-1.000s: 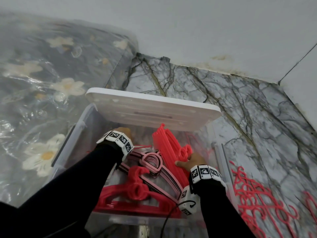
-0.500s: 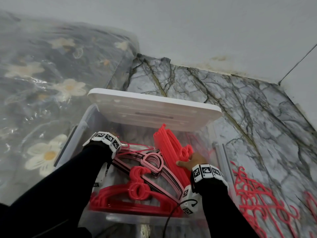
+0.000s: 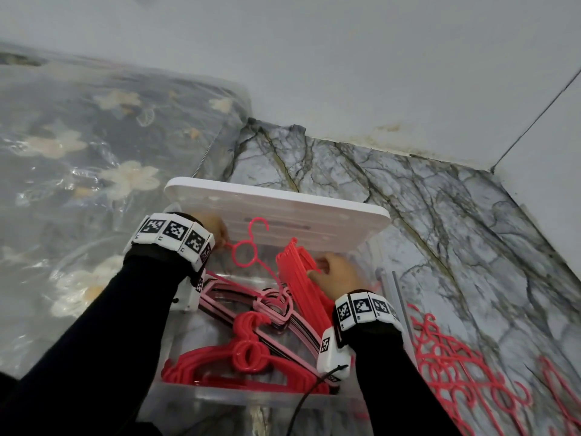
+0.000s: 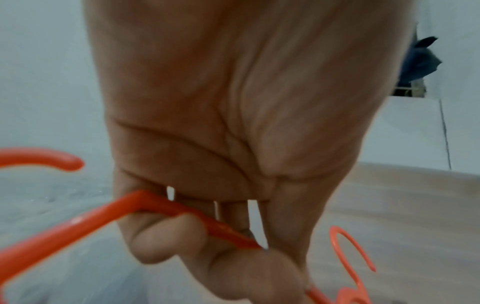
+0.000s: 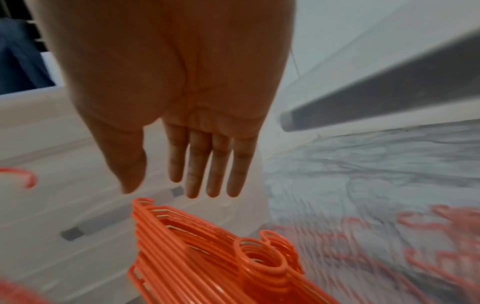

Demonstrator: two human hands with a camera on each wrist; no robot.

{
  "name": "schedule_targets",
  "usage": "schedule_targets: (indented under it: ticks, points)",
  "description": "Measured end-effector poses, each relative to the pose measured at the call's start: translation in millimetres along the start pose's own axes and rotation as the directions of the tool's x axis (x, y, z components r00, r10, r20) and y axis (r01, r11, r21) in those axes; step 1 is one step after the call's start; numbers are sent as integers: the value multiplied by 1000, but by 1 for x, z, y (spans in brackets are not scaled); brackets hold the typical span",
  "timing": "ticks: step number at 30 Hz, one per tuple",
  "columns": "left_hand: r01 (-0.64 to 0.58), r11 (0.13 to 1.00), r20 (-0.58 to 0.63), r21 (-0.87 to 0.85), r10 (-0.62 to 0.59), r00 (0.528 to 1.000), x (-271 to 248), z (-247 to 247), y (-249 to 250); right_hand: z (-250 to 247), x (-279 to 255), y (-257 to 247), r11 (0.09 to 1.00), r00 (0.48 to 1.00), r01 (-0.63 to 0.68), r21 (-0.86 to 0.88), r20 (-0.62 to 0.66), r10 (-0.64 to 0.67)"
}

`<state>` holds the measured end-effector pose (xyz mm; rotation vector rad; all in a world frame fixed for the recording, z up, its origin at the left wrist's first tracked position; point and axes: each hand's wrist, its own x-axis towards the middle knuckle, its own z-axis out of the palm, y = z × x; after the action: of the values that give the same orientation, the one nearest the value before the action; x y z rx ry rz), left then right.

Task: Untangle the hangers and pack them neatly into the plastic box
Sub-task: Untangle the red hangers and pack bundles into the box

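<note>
1. The thin coral-red plastic hanger (image 3: pixel 251 250) looks light, stiff and slightly springy, with a smooth, probably slippery rod. Its hook and rings snag easily on neighbours, so the shoulder bend seems the best place to hold it.
2. The left hand (image 3: pixel 217 229) holds it exactly there: in the left wrist view the fingers (image 4: pixel 166 234) curl round the bend. The hanger hangs lifted above the clear plastic storage box (image 3: pixel 188 335), its hook against the white lid (image 3: pixel 314 215).
3. The right hand (image 3: pixel 336 275) has straight, relaxed fingers (image 5: pixel 215 164), gripping nothing (the head view hides the fingertips), just above the upright stack of red hangers (image 5: pixel 197 242) inside the box.
</note>
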<state>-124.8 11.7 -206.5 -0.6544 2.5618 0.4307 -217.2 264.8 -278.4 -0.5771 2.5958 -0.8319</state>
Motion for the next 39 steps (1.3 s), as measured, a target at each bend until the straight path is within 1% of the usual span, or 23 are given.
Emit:
schedule_targets:
  ticks: [2, 4, 7, 9, 11, 13, 15, 20, 21, 23, 24, 25, 26, 27, 28, 29, 30, 31, 32, 33, 36, 38, 39]
  points:
    - [-103, 992, 2, -73, 104, 995, 1, -1, 7, 4, -4, -9, 998, 995, 65, 21, 69, -67]
    - [-150, 972, 13, -182, 155, 988, 6, 4, 19, 7, -8, -10, 992, 989, 128, -23, 80, -126]
    - [-214, 920, 44, -328, 241, 970, 7, 17, 41, 0, -16, -6, 981, 982, 189, -46, -1, -189]
    - [-252, 903, 21, -347, 276, 961, 11, 25, 54, -9, -20, 0, 978, 976, 206, 16, -82, -204]
    - [-291, 896, -26, -336, 299, 954, 17, 34, 66, -17, -23, 6, 974, 965, 224, 3, -143, -222]
    - [-308, 892, -29, -332, 316, 948, 23, 43, 76, -24, -24, 12, 968, 960, 210, -141, -156, -231]
    - [-330, 882, -15, -336, 345, 938, 27, 49, 84, -28, -24, 16, 953, 973, 162, -258, -118, -197]
    - [-380, 891, -43, -249, 382, 923, 29, 53, 94, -25, -22, 20, 916, 994, 52, -398, -64, -84]
    - [-389, 899, -91, -201, 378, 921, 29, 53, 95, -24, -20, 20, 905, 997, 35, -425, -52, -63]
    - [-390, 911, -255, -133, 349, 902, 27, 54, 93, -22, -18, 22, 906, 998, -27, -422, -59, 2]
    - [-372, 921, -361, -116, 310, 880, 25, 55, 90, -21, -17, 24, 907, 997, -61, -416, -61, 39]
    - [-341, 934, -471, -106, 255, 845, 24, 57, 88, -19, -16, 27, 899, 996, -80, -430, -60, 60]
    - [-302, 945, -552, -122, 188, 812, 23, 59, 86, -18, -15, 29, 884, 995, -94, -457, -60, 74]
    - [-269, 947, -583, -176, 120, 804, 23, 62, 85, -16, -15, 31, 868, 994, -107, -485, -62, 88]
    - [-246, 937, -560, -249, 68, 826, 24, 66, 85, -15, -15, 32, 856, 993, -122, -502, -65, 103]
    - [-224, 922, -496, -316, 41, 868, 25, 70, 85, -13, -15, 33, 854, 991, -134, -503, -66, 117]
    - [-201, 912, -417, -356, 37, 908, 27, 74, 86, -11, -15, 35, 856, 990, -141, -497, -61, 127]
    - [-187, 908, -358, -375, 44, 933, 29, 78, 86, -8, -14, 36, 867, 989, -148, -476, -56, 138]
    - [-186, 902, -334, -389, 50, 941, 30, 82, 86, -6, -14, 37, 880, 987, -160, -447, -51, 153]
    - [-195, 893, -340, -406, 51, 939, 31, 85, 85, -4, -12, 38, 889, 986, -167, -426, -46, 163]
    - [-263, 843, -404, -469, 60, 913, 30, 90, 81, 4, -7, 42, 879, 984, -170, -446, -35, 173]
    - [-258, 822, -394, -508, 44, 918, 30, 89, 75, 10, -4, 45, 878, 984, -167, -449, -27, 174]
    - [-233, 834, -374, -500, 35, 927, 30, 90, 70, 13, -3, 47, 886, 987, -154, -437, -25, 159]
